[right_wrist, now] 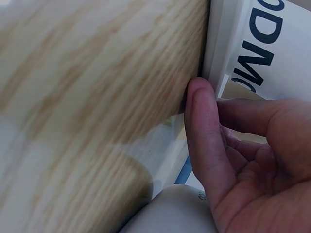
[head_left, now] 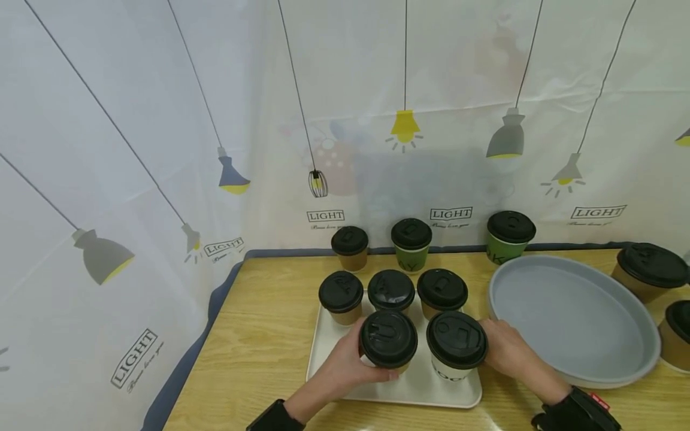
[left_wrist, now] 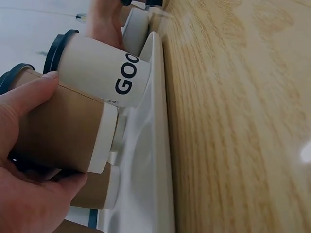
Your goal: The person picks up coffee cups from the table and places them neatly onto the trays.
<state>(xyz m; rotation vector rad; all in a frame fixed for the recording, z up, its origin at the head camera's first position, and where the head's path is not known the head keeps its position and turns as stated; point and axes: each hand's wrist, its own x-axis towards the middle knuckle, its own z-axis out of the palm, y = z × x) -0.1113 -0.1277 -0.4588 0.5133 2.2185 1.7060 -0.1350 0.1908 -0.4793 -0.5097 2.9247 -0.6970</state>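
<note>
Left hand (head_left: 345, 361) is gripping the brown cup (left_wrist: 58, 128), thumb on one side, fingers curling round the other; cup is leaning a little in the grip. Its base is looking clear of the tray (head_left: 377, 392), which is lying just below the grip. Right hand (head_left: 504, 350) is reaching down at the tray's right edge, thumb and a finger closing on the rim, seemingly pinching it; exact contact is partly hidden. White cup (left_wrist: 97, 63) is standing between the two grips, right of the brown cup, near the tray's front. Back cups (head_left: 392, 289), three in a row, are sitting just beyond the left grip. Green cups (head_left: 411, 245) are standing farther off past them, on the table (head_left: 253, 311). Gray plate (head_left: 571, 317) is lying right of the right grip.

Step in hand: probably loading the tray, with the left hand placing a cup and the right hand steadying the rim. Next move is likely calling for straightening the brown cup, lowering it onto the bare spot under the left grip, then loosening the fingers without nudging the white cup. Right grip should be keeping the tray from sliding meanwhile.
</note>
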